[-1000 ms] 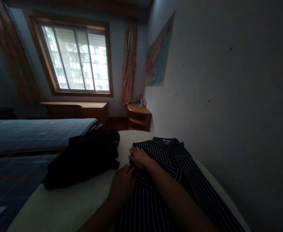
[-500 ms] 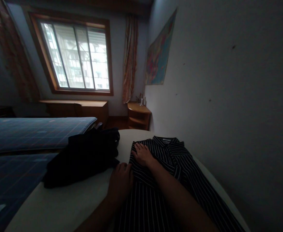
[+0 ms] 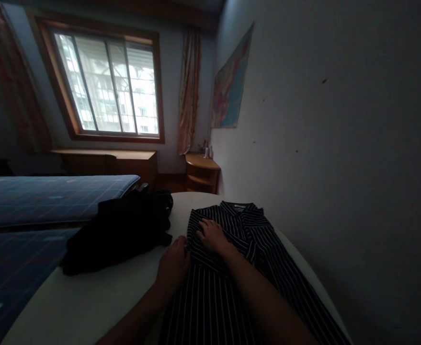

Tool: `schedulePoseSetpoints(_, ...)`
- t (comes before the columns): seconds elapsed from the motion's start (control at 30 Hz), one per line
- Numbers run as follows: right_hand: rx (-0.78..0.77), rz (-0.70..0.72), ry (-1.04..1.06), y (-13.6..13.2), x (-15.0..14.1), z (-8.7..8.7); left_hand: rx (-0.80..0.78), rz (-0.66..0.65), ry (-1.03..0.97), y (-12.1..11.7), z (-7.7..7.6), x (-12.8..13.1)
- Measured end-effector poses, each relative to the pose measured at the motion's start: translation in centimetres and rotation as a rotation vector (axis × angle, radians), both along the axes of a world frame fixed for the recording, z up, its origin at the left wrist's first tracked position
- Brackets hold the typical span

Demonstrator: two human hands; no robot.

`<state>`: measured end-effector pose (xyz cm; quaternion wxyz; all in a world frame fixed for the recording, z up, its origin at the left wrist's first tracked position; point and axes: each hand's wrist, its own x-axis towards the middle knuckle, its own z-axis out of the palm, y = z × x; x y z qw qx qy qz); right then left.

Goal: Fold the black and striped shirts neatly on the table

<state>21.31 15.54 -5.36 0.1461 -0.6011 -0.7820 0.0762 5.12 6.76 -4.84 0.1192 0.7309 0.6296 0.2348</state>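
Note:
A black shirt with white stripes [image 3: 210, 302] lies spread on the round table, its collar at the far end. The sleeve on the left is folded across the chest; the other runs down the right side. My right hand [image 3: 212, 235] rests on the folded part with its fingers spread. At the shirt's left edge, my left hand [image 3: 174, 261] has its fingers curled in and pinches the fabric there. A crumpled black garment [image 3: 120, 235] lies to the left of my left hand, not touching it.
The pale round table [image 3: 98, 302] stands close to the white wall [image 3: 339, 191] on the right. Mattresses with a blue plaid cover [image 3: 59, 199] lie at the left. Beyond are a wooden corner shelf [image 3: 201, 163] and a desk [image 3: 134, 155] under the window.
My right hand has slid slightly inward from the shirt's left shoulder. The fingers of my left hand have curled in at the shirt's edge. The view has turned slightly right.

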Motion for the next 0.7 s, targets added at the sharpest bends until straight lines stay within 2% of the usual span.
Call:
schedulePoseSetpoints(0.13, 0.027, -0.095, 0.051, 0.7, -1.5, 2.1, 0.060, -0.058, -0.107, -0.1, -0.1, 0.4)
schedulePoseSetpoints(0.27, -0.089, -0.202, 0.063, 1.2, -3.3, 4.0, 0.065, -0.117, -0.082, -0.4, 0.0, 0.9)
schedulePoseSetpoints(0.37, -0.145, -0.226, -0.018, 1.1, -4.4, 5.0, 0.067, -0.136, -0.071, -0.5, 0.0, 1.2)
schedulePoseSetpoints(0.5, -0.141, -0.232, -0.095, 0.9, -5.6, 5.3, 0.094, -0.174, -0.060, -0.5, -0.2, 1.3)
schedulePoseSetpoints(0.7, -0.107, -0.259, -0.092, 1.1, -6.5, 5.0, 0.073, -0.211, 0.011, -0.7, 0.0, 1.4)
